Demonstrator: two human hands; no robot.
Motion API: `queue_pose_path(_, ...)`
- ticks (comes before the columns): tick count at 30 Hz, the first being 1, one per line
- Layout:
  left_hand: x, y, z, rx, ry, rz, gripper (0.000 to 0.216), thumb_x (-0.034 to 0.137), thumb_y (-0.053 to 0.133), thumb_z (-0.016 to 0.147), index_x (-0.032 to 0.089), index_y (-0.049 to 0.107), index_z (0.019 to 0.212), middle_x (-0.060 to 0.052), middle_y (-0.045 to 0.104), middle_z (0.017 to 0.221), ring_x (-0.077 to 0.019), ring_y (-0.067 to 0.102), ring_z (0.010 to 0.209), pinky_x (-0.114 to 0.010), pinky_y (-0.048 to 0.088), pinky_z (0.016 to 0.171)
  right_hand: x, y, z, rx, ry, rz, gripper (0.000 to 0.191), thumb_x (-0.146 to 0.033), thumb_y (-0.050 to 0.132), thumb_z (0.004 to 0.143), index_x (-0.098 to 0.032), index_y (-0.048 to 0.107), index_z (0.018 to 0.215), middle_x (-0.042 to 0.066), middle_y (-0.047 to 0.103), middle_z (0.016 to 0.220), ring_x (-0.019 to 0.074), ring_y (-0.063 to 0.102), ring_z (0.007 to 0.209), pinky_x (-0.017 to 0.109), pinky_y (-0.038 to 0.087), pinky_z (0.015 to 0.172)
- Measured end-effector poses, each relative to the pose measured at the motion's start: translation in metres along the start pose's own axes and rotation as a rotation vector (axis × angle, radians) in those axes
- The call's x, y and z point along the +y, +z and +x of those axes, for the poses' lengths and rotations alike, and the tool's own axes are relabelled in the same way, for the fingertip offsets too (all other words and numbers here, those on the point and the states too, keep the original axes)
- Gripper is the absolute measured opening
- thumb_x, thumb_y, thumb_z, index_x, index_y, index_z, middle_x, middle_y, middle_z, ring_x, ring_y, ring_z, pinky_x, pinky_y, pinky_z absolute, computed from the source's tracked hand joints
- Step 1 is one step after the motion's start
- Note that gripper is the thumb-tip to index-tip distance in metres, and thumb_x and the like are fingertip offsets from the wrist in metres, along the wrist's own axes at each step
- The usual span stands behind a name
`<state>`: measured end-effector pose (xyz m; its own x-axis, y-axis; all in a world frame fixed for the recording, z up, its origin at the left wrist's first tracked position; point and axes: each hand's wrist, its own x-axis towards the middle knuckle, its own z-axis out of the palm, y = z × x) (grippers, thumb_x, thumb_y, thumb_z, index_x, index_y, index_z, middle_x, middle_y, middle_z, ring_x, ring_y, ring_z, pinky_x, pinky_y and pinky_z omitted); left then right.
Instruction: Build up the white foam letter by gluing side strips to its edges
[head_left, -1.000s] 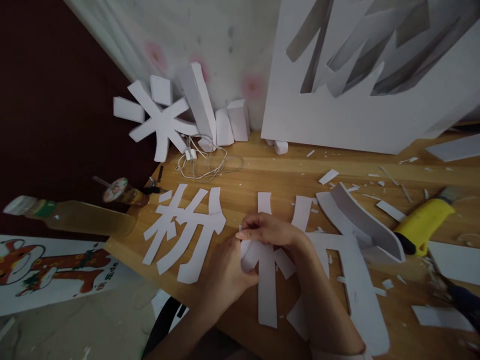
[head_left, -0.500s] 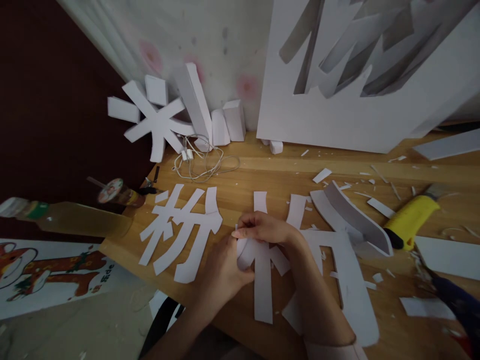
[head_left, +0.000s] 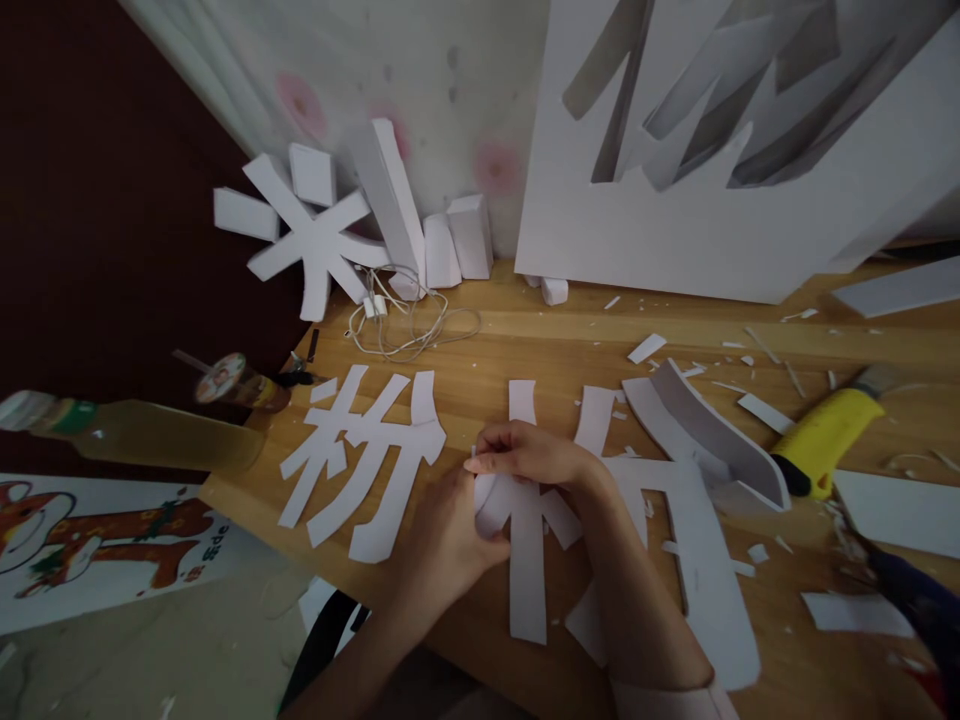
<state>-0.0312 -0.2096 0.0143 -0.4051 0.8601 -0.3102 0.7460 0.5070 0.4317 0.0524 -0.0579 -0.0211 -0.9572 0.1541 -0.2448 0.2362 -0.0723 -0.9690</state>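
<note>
My left hand (head_left: 442,540) and my right hand (head_left: 529,455) meet at the left edge of a large white paper character cut-out (head_left: 675,520) lying flat on the wooden table (head_left: 525,350). Both hands are closed in a pinch on a curled-up stroke of that cut-out (head_left: 487,500). A thin sliver of paper sticks up between the right fingertips. A second white paper character (head_left: 364,455) lies flat just left of my hands.
A yellow utility knife (head_left: 825,440) lies at the right beside a curved foam strip (head_left: 712,430). Foam pieces (head_left: 322,230) and a white cable (head_left: 405,320) sit at the back left. A big cut-out foam board (head_left: 720,160) leans on the wall. A bottle (head_left: 142,435) lies at the table's left edge. Paper scraps are scattered about.
My hands stay pinched on the curled stroke with almost no movement. The view has shifted slightly.
</note>
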Motion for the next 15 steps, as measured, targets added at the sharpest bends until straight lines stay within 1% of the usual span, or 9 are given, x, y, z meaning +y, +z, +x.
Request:
queue_pose_path(5,-0.0023,0.0008,-0.0007,0.009,0.006,0.006,0.046,0.034,0.069,0.067,0.021,0.058,0.109,-0.009,0.071,0.1,-0.0315,0.067,0.094,-0.042,0.051,0.077,0.0012,0.0001,0.0001,0.004,0.002,0.001,0.055,-0.071,0.071,0.069,-0.018,0.056,0.074,-0.007,0.043,0.061,0.0064,0.034,0.051,0.022,0.026,0.045)
queue_pose_path(10,-0.0002,0.0001,-0.0005,-0.013,-0.011,0.005,0.047,0.033,0.068,0.066,0.018,0.059,0.109,-0.01,0.07,0.098,-0.0324,0.066,0.094,-0.043,0.051,0.078,0.0053,0.0004,0.002,0.007,0.004,0.006,0.055,-0.071,0.071,0.069,-0.018,0.056,0.075,-0.007,0.044,0.062,0.0062,0.035,0.05,0.021,0.027,0.044)
queue_pose_path(15,0.002,-0.001,-0.001,-0.01,-0.014,0.009,0.048,0.037,0.068,0.067,0.016,0.059,0.108,-0.012,0.07,0.098,-0.0338,0.065,0.094,-0.045,0.051,0.079,0.0081,-0.0002,0.0037,0.002,0.003,0.01,0.053,-0.069,0.072,0.07,-0.018,0.057,0.076,-0.007,0.043,0.06,0.0062,0.035,0.049,0.021,0.026,0.043)
